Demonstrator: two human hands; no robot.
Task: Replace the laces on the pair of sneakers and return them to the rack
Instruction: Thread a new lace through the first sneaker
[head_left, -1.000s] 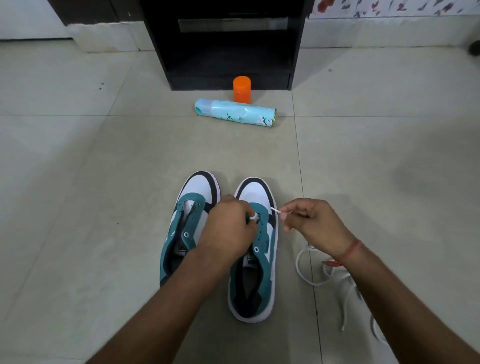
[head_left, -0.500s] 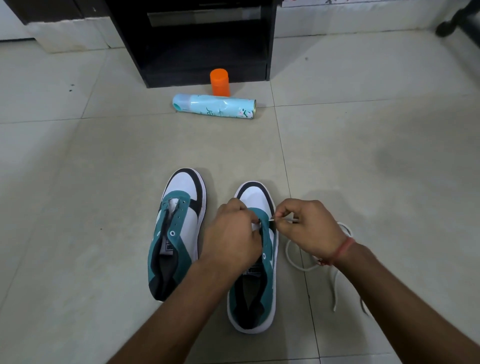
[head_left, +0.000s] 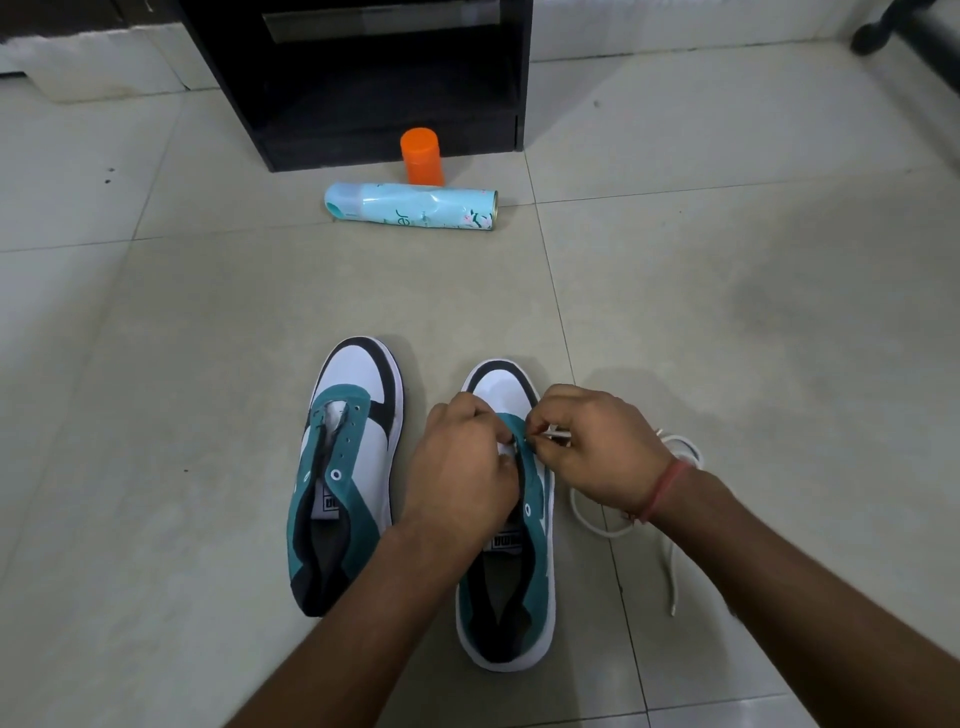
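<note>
Right sneaker (head_left: 511, 566) on floor (head_left: 208, 364), beside left sneaker (head_left: 345, 467), both unlaced
Left hand (head_left: 462, 467) curled over right sneaker's eyelet row, fingers pinching at flap
Right hand (head_left: 597, 447) pinched lace (head_left: 558, 434) tip at front eyelet; rest of lace loose on floor behind wrist
Judged: lace light, limp, no push stiffness except at aglet, so take hold at tip; sneaker light, upper soft, needs steadying
Can (head_left: 410, 207) lay on side, cap on; orange cup (head_left: 422, 156) upright, contents not visible; rack (head_left: 374, 78) shelf dark
</note>
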